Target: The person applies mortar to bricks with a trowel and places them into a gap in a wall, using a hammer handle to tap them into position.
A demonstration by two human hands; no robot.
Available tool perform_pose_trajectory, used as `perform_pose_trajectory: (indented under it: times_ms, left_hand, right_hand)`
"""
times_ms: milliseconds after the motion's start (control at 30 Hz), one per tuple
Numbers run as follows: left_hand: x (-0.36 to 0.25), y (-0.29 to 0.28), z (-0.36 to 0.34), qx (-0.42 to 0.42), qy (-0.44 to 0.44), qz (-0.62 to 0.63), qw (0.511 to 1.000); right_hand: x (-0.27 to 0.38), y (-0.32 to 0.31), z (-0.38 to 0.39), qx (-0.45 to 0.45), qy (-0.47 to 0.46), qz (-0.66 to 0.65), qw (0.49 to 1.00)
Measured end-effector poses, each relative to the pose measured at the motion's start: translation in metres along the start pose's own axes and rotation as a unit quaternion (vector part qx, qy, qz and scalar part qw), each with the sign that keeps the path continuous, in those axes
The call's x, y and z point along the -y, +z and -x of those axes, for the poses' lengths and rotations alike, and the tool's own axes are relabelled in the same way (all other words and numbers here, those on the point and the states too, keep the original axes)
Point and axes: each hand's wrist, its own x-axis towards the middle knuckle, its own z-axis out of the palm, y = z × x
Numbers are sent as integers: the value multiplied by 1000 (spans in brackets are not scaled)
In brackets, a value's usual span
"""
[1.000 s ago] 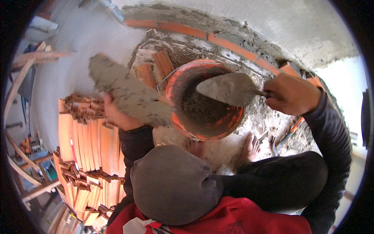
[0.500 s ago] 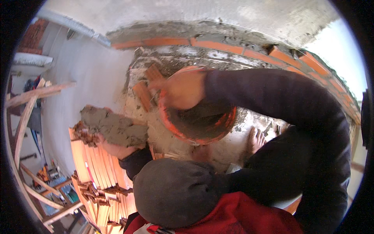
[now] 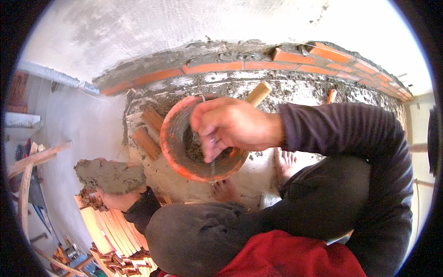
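The right hand [image 3: 233,127] reaches over a round orange plastic bucket [image 3: 177,152] smeared with grey mortar, its grip closed around a trowel with a pale wooden handle [image 3: 258,93]. The handle's butt juts out up and to the right past the knuckles; the blade goes down into the wet grey mortar [image 3: 194,147] inside the bucket and is mostly hidden by the fingers [image 3: 207,145], with only a thin sliver showing near the bucket's lower rim. A ring sits on one finger.

The left hand [image 3: 121,199] is lower left, well apart from the bucket, in a dark sleeve. Its grip is clamped from below on a flat board loaded with a thick slab of grey mortar [image 3: 110,174]; the board itself is almost wholly covered, so its make cannot be told.

The bucket stands on a mortar-splashed platform, just in front of a curved wall of orange bricks with grey joints [image 3: 258,65]. Two loose orange brick pieces [image 3: 147,131] lie just left of the bucket. Bare feet [image 3: 284,161] show beside and below the bucket. Far below on the left lies a stack of ribbed orange hollow bricks [image 3: 108,226].
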Motion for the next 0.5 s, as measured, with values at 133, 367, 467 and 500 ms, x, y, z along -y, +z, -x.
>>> perform_pose_trajectory:
  times_ms: [133,367,467,500]
  left_hand:
    - [16,17,-17,22,115,-285,952]
    - [6,69,-44,106,-66,-92,988]
    - [17,81,-62,137,-96,-165,972]
    - [17,90,-68,151,-186,-18,971]
  right_hand:
    - [11,-23,54,-185,-106,154,965]
    - [61,-28,161,-324,-174,70,927]
    - [76,-51,231,-467,-233,63,851]
    - [80,-66,259,-429,-237,74,869]
